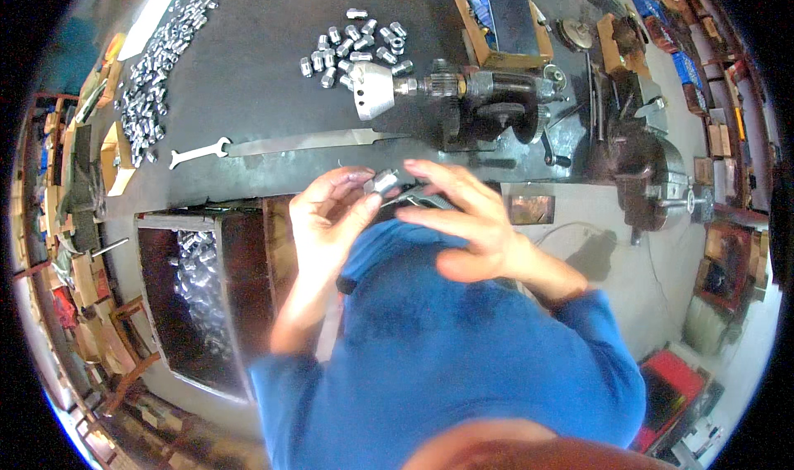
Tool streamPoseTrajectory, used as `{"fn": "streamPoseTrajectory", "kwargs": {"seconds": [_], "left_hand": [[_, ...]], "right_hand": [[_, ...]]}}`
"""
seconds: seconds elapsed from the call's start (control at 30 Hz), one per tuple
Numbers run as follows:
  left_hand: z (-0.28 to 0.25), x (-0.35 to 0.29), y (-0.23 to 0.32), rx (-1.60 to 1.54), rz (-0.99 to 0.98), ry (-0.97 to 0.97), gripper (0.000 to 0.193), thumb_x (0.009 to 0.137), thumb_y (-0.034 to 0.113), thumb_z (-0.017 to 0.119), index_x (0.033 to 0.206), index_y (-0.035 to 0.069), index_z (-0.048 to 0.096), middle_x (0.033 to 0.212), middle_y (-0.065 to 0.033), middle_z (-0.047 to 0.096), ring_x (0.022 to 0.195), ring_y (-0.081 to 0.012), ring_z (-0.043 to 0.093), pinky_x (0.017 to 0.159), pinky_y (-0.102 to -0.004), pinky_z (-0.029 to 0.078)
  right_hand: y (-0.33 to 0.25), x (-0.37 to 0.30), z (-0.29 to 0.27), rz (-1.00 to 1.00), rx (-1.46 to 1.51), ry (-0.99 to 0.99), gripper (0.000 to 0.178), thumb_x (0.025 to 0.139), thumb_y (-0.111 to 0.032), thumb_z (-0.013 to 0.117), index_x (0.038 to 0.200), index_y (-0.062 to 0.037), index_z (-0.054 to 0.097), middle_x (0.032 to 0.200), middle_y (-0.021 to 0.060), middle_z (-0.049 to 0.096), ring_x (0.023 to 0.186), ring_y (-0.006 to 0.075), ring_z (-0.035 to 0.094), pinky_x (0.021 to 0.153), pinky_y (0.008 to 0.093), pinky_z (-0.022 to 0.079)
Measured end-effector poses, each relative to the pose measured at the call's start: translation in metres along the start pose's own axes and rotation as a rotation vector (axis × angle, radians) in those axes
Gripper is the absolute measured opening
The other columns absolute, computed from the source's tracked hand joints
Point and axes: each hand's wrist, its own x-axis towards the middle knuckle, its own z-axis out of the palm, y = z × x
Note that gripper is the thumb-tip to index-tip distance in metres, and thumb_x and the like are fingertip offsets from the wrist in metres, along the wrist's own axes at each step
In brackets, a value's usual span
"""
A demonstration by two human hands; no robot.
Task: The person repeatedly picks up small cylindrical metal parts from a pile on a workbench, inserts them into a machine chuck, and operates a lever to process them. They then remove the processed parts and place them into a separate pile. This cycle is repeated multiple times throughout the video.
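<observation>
My left hand (331,218) pinches a small shiny metal hex fitting (382,182) between thumb and fingers, above my lap at the bench's front edge. My right hand (471,222) is open just to the right of it, its fingers apart and the fingertips close to the fitting. Whether a fingertip touches it I cannot tell. Beneath the hands is a dark, partly silvery shape that I cannot make out. Farther back on the bench lies a loose group of similar fittings (361,44), beside the perforated metal head (373,90) of a bench machine (488,98).
An open-end wrench (198,152) and a long flat metal strip (306,142) lie along the bench (265,65). A large heap of fittings (153,81) spreads at the far left. Below it stands a box (248,305) of metal parts. A vise (653,176) is at the right.
</observation>
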Motion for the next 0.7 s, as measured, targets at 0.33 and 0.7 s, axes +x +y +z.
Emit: {"fn": "streamPoseTrajectory", "kwargs": {"seconds": [0.33,0.7], "left_hand": [[0.01,0.001,-0.004,-0.281,0.0,0.059,0.022,0.081,-0.001,0.056,0.102,-0.003,0.049,0.092,-0.0163,0.06,0.089,-0.0252,0.06,0.079,-0.0332,0.049],[0.011,0.001,-0.001,0.288,-0.013,0.075,0.027,0.079,0.002,0.062,0.104,-0.007,0.056,0.092,-0.0105,0.063,0.084,-0.0132,0.058,0.078,-0.025,0.047]], "right_hand": [[0.016,0.019,0.033,-0.073,0.017,0.063,0.052,0.05,-0.01,0.059,0.101,-0.0025,0.057,0.128,0.0237,0.037,0.112,0.0399,0.043,0.09,0.0443,0.038],[0.028,0.016,0.029,-0.209,-0.052,0.113,0.045,0.052,-0.012,0.059,0.093,0.0035,0.055,0.121,0.026,0.042,0.106,0.0428,0.046,0.087,0.049,0.04]]}}
